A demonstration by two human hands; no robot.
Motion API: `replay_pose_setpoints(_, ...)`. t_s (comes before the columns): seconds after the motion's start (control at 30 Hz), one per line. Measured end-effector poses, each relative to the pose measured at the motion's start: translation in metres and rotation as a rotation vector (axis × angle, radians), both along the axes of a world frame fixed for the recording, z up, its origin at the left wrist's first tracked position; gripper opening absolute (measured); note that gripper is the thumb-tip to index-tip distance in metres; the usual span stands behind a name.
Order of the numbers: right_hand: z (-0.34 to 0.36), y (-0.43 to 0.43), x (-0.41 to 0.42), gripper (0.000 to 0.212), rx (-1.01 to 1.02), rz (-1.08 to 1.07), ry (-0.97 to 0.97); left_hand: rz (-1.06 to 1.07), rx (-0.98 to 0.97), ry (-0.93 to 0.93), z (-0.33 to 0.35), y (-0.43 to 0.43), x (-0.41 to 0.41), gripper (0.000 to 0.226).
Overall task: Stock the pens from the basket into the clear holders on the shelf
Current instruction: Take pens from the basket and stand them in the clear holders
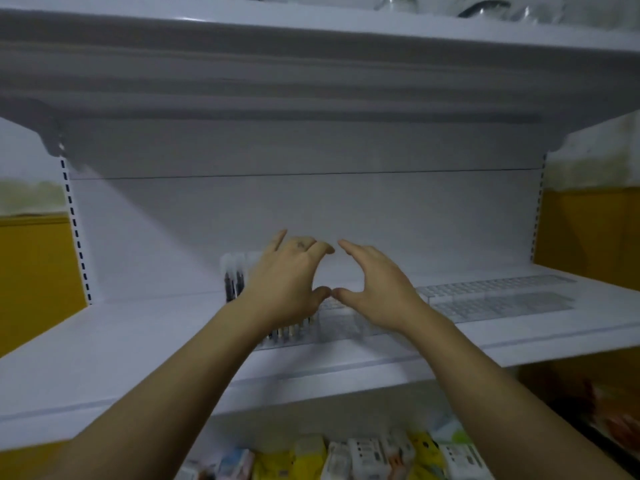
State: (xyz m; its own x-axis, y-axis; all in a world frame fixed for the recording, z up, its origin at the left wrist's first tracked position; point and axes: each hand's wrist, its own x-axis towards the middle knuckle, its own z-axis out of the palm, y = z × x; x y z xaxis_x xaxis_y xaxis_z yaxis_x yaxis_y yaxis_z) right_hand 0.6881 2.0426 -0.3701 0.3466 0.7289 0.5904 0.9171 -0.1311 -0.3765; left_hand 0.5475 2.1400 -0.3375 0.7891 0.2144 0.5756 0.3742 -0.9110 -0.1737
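We held the left hand and right hand open, thumbs nearly touching, gripping nothing, over the clear holder on the shelf. Pens stood in its left slots; the basket was unseen. A careless push could have slid the holder and toppled them.

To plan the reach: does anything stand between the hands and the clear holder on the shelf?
Nothing visible does. The left hand and right hand are right at the holder; pens stand in its left part, partly behind the left hand.
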Motion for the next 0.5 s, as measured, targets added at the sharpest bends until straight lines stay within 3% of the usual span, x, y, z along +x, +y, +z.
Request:
replay_pose_setpoints(0.27, -0.046, -0.095, -0.001, 0.077, -0.075, -0.163, 0.000, -0.298, -0.168, 0.006, -0.067, -0.069, 0.013, 0.057)
replay_pose_setpoints(0.5, -0.133, -0.155, 0.007, 0.082, -0.309, -0.283, 0.125, -0.371, -0.414, 0.181, -0.163, -0.112, 0.040, 0.059)
